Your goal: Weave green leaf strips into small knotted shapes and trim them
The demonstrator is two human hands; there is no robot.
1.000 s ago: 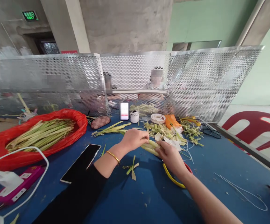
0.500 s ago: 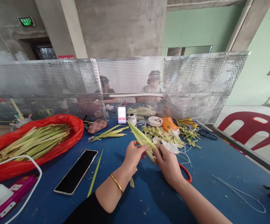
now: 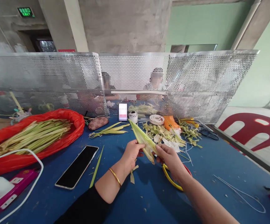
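Note:
Between my hands, above the blue table, is a pale green, pointed plant leaf [image 3: 142, 136] like a husk, spread open with its tip pointing away from me. My left hand [image 3: 133, 152] pinches its left edge near the lower end. On the other edge, the fingers of my right hand [image 3: 167, 155] are closed. Beneath my right hand lie scissors with red and yellow handles [image 3: 169, 180], their blades hidden. A small dry leaf scrap [image 3: 132, 176] lies on the table below my left hand.
A red plastic bag [image 3: 77, 123] full of long leaves is at left, near a dark phone [image 3: 77, 168] and a purple power strip [image 3: 11, 191]. Several leaves [image 3: 113, 130], a tape roll [image 3: 156, 119] and trimmed scraps [image 3: 155, 132] lie farther back, before a perforated metal screen [image 3: 130, 71].
My hands have spread the leaf wider, and its inner face shows more. My right hand has shifted slightly right, and more of the yellow scissor handle shows.

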